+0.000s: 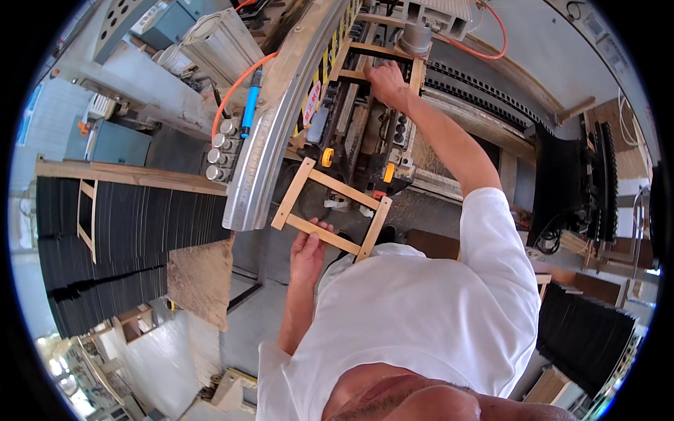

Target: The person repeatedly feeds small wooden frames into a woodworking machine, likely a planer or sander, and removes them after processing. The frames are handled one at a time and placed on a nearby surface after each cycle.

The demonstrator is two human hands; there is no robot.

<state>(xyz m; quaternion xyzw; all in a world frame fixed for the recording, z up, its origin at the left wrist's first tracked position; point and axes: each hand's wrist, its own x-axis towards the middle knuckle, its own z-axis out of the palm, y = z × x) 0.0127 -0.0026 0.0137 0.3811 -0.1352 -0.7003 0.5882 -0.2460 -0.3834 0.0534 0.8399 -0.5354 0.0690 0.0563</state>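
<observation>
My left hand (307,251) is closed around the near bar of a small wooden frame (293,193), made of light slats with overhanging ends. It is tilted in front of my body, clear of the machine. Farther ahead, my right hand (386,81) reaches into the machine (358,123) with its fingers curled at the near bar of a second wooden frame (417,76). That frame lies under a round metal press head (415,39). My fingertips are partly hidden there.
A metal beam (256,154) with a blue marker (251,104) and round knobs runs along the machine's left. Orange air hoses (235,88) cross above. Black stacked panels (133,217) stand at left, more stacked panels (586,337) at right. Yellow knobs (327,156) sit at the machine's near end.
</observation>
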